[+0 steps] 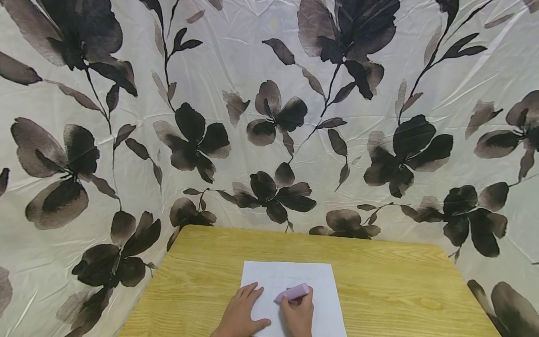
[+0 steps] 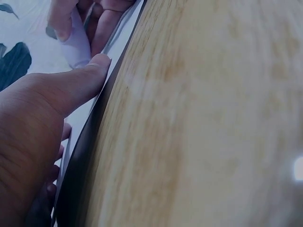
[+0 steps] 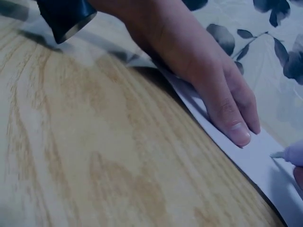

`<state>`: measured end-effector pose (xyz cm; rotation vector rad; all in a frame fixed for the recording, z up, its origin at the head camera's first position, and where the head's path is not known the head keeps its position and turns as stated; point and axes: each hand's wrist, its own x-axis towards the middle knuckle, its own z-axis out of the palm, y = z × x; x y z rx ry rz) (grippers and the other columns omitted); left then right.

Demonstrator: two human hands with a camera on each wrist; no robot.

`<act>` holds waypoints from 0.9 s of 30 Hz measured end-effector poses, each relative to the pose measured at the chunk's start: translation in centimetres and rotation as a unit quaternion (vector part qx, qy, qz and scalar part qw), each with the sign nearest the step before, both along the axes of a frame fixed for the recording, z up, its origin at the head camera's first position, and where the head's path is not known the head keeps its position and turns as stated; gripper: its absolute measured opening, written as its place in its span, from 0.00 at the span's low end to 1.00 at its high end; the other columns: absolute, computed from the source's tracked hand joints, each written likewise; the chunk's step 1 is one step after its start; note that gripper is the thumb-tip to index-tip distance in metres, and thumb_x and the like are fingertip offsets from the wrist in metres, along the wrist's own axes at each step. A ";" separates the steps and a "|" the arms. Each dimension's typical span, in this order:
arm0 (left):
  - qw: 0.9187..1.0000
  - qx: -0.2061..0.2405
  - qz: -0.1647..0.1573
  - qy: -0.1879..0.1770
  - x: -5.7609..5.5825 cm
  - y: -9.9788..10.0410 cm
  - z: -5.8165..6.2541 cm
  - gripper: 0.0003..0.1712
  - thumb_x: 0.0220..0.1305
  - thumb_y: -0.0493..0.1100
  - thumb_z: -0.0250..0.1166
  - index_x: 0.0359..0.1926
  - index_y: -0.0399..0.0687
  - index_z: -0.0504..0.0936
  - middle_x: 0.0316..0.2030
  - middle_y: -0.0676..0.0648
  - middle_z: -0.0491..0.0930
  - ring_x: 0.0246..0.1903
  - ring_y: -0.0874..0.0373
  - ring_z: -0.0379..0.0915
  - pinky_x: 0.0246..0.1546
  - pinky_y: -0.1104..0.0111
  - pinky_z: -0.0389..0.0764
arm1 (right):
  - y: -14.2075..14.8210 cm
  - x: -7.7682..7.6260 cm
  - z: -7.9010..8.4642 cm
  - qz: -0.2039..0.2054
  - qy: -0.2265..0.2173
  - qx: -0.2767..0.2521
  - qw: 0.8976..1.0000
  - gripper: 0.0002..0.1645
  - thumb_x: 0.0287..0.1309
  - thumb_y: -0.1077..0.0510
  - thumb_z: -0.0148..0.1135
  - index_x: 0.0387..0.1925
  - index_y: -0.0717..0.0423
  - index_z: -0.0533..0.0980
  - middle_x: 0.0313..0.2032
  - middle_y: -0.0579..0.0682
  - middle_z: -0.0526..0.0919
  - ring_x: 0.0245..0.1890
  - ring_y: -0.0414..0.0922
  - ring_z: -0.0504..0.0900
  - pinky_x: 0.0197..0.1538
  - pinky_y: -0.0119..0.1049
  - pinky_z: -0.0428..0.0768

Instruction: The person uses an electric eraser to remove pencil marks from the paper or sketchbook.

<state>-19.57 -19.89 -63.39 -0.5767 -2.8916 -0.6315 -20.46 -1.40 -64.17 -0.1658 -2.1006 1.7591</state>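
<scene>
A sheet of white paper (image 1: 290, 270) lies on the wooden table. My right hand (image 1: 301, 318) grips a thick lilac marker (image 1: 296, 292) over the middle of the sheet. In the right wrist view the pale marker (image 3: 294, 153) has its narrow greyish tip right at the paper. My left hand (image 1: 239, 310) rests spread along the sheet's left side, thumb toward the marker. The left wrist view shows this left hand (image 2: 35, 109) with its thumb by the paper's near edge, the other fingers partly hidden. Faint marks show on the upper part of the sheet.
The yellow wood-grain table (image 1: 387, 290) stretches out on both sides of the paper. Behind it hangs a pale curtain (image 1: 236, 70) with dark flowers. A dark cuff-like object (image 3: 66, 19) shows by the left wrist in the right wrist view.
</scene>
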 end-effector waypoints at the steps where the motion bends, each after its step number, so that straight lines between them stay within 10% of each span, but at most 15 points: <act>1: 1.000 0.001 0.000 -0.002 0.0 0.0 0.0 0.51 0.51 0.76 0.61 0.64 0.44 0.73 0.64 0.42 0.69 0.62 0.43 0.63 0.58 0.46 0.69 | 0.0 0.0 0.0 -0.009 0.005 0.000 1.000 0.30 0.40 0.73 0.69 0.45 0.60 0.63 0.35 0.51 0.82 0.32 0.41 0.82 0.33 0.29 0.82; 27: 1.000 -0.001 -0.005 0.005 0.0 0.0 0.2 0.51 0.51 0.77 0.60 0.64 0.44 0.73 0.63 0.41 0.69 0.62 0.43 0.63 0.57 0.45 0.69 | -0.1 -0.1 -0.4 0.011 0.000 -0.018 1.000 0.30 0.42 0.73 0.68 0.46 0.60 0.63 0.36 0.52 0.83 0.31 0.42 0.83 0.32 0.29 0.83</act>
